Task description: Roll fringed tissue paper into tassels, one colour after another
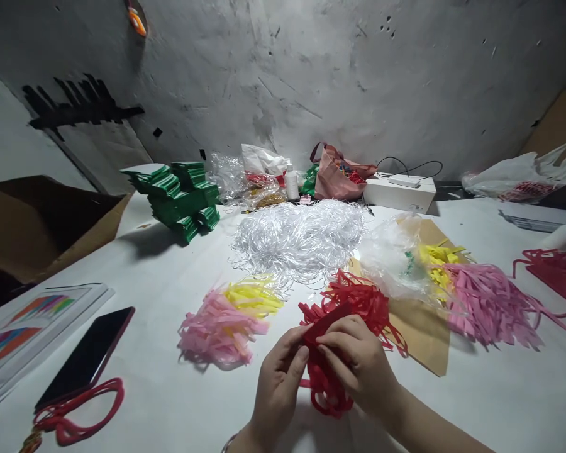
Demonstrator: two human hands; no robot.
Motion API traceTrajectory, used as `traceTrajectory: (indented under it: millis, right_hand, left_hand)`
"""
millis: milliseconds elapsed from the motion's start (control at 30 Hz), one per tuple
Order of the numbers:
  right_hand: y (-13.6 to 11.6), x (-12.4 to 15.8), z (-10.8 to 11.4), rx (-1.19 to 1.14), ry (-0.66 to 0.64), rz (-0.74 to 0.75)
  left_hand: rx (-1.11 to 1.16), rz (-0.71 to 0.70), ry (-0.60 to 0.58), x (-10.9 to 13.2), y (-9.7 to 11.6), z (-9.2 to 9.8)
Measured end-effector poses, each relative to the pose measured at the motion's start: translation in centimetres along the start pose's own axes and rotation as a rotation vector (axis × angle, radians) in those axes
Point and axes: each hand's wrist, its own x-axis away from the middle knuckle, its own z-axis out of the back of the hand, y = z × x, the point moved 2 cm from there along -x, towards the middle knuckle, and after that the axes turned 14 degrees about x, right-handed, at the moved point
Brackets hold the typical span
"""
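My left hand (pixel 278 384) and my right hand (pixel 358 365) are both closed on a bundle of red paper strips (pixel 323 377) just above the white table (pixel 170 402). The fingers pinch its folded top edge, and loose strips hang down between my hands. More red strips (pixel 363 299) lie in a heap right behind my hands. To the left lie a pink strip bundle (pixel 217 330) and a yellow one (pixel 255 297).
A pile of white shredded strips (pixel 297 239) sits mid-table, green folded paper stacks (pixel 182 195) behind left. A brown sheet (pixel 422 333), clear plastic, yellow and pink tassels (pixel 490 305) lie right. A phone (pixel 87 355) with red cord and a cardboard box (pixel 38 220) are left.
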Motion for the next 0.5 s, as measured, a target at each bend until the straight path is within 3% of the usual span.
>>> traceTrajectory:
  millis: [267,500]
  right_hand:
    - [0.98,0.03,-0.66,-0.297,-0.165,-0.357]
    - [0.76,0.0,-1.03,-0.344,-0.187,-0.421]
  left_hand:
    - [0.017,0.04,-0.058,0.13,-0.2,-0.34]
    - [-0.02,0.007,-0.074,-0.11,-0.27,-0.29]
